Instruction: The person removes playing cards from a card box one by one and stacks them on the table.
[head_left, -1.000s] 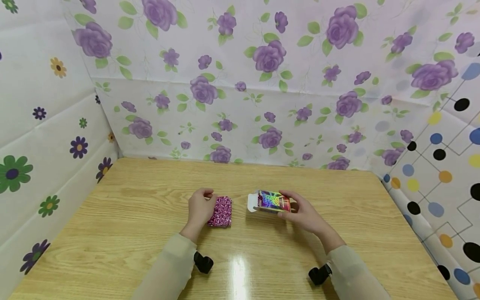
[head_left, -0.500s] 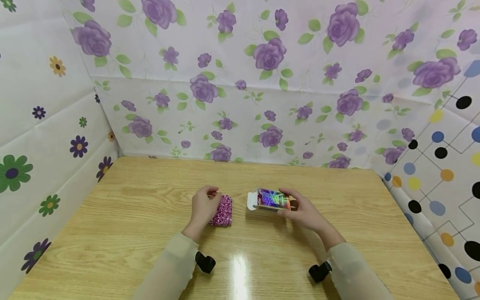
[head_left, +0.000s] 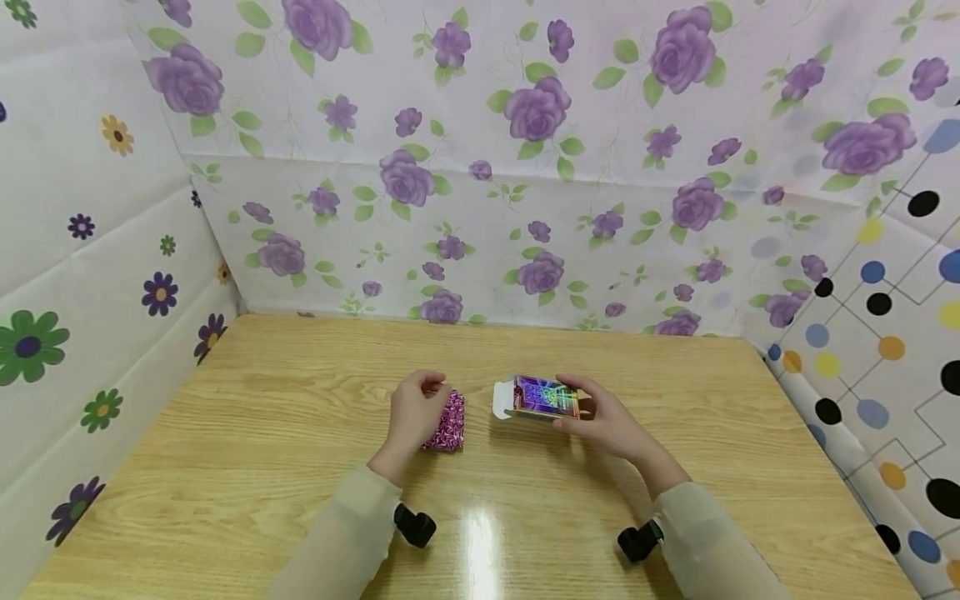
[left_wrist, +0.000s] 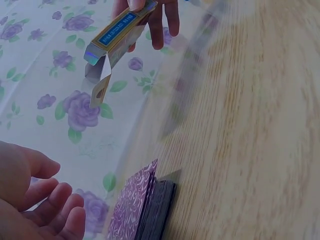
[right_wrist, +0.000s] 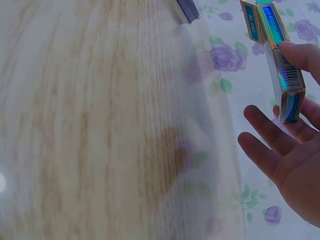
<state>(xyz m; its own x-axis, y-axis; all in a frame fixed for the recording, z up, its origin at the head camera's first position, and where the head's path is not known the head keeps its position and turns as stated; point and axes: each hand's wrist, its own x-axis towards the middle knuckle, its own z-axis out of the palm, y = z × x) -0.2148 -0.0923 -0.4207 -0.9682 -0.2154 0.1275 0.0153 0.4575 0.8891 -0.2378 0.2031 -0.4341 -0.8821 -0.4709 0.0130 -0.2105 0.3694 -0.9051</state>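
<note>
A deck of cards with a purple-and-white swirl back lies on the table. My left hand hovers over its left side, covering part of it in the head view. In the left wrist view those fingers are loosely bent beside the deck, apart from it and holding nothing. Between thumb and fingers, my right hand holds a shiny card box by its right end, raised off the table. Its white flap hangs out toward the deck. The right wrist view shows the box's barcode side.
The wooden table meets a purple-flowered cloth at the back. Patterned cloths stand at the left and right. Both wrists wear small black cameras.
My left hand has shifted slightly right and away from me, covering more of the deck's upper left. The right hand and card box have stayed almost still.
</note>
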